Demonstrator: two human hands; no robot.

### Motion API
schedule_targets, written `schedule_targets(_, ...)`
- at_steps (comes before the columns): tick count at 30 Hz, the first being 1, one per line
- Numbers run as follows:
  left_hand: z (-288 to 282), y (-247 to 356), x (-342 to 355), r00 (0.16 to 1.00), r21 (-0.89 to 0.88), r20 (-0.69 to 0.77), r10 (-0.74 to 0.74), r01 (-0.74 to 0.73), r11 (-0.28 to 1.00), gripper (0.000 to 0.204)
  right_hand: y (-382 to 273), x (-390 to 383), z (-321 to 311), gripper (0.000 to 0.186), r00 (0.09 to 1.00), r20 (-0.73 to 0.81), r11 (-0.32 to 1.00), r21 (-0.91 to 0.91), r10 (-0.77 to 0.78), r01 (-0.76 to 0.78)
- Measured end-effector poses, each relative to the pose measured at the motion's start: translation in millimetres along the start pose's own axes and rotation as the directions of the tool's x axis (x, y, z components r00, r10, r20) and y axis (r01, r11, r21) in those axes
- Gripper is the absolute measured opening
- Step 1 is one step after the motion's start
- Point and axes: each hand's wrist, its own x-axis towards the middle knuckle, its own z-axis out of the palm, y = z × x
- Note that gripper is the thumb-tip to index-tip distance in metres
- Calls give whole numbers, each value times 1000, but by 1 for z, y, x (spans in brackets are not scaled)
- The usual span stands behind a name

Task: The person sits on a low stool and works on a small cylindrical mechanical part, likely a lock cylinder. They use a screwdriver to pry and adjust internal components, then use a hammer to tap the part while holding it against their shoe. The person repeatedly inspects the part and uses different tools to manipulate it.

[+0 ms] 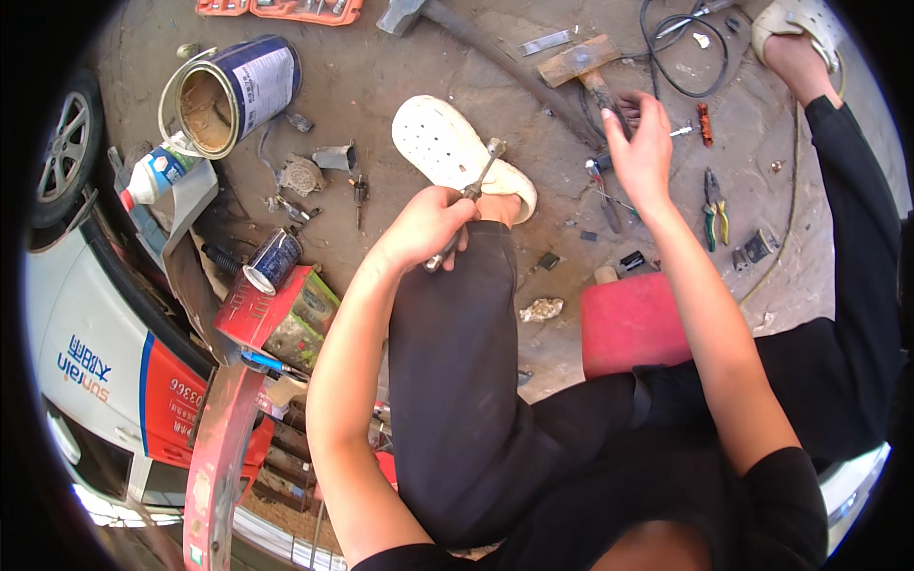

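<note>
My left hand (433, 228) is closed around a metal rod-shaped tool (486, 169) with a knobbed end; it slants up over my knee, and its exact kind does not show. Below the knob is my foot in a white clog (433, 138). My right hand (643, 152) grips the dark handle of a hammer (579, 60) with a worn, tan block-shaped head. The head lies toward the far side, above a long-handled sledgehammer's (405, 14) shaft. Beside my right wrist lie a screwdriver-like tool (609, 205) and pliers (714, 209) with green and yellow handles.
A large open can (276, 71), a white bottle (152, 179) and a smaller blue can (273, 259) stand or lie at left, near a white and red vehicle (105, 357). A red box (628, 328) sits beside my leg. A black cable (700, 93) loops at far right.
</note>
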Motion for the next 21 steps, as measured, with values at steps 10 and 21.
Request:
schedule_targets(10, -12, -7, -6, 1000, -149, -28, -11, 7, 989, 26, 20, 3, 6, 43, 941, 303, 988, -64, 153, -140)
schedule_targets(21, -40, 10, 0, 994, -93, 86, -63, 71, 993, 30, 27, 5, 9, 45, 945, 309, 992, -103, 104, -75)
